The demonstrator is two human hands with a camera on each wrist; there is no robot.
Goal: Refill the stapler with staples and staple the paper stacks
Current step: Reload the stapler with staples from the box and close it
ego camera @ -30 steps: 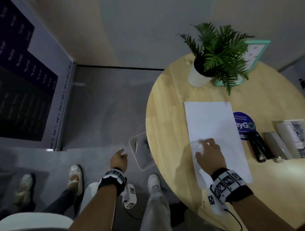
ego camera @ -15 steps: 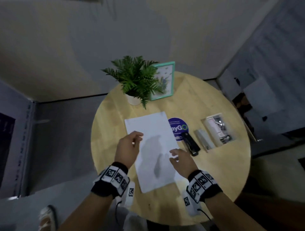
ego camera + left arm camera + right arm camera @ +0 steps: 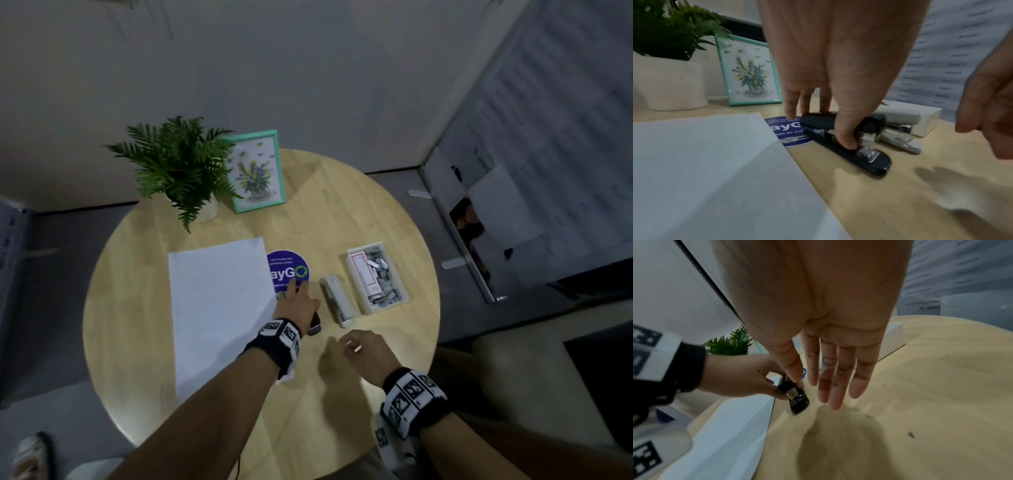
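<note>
The left hand (image 3: pixel 838 68) pinches the black stapler (image 3: pixel 846 139), long axis running 11-to-5 o'clock; the slack-fingered right hand (image 3: pixel 364 349) waits at 5.

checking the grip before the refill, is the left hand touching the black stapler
Touching. The left wrist view shows the left hand gripping the black stapler: thumb pressed on its near side, fingers over the top.

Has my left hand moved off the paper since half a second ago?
Yes. The left hand has gone from the paper stack rightward past its edge, and now grips the black stapler beside the round blue sticker.
</note>
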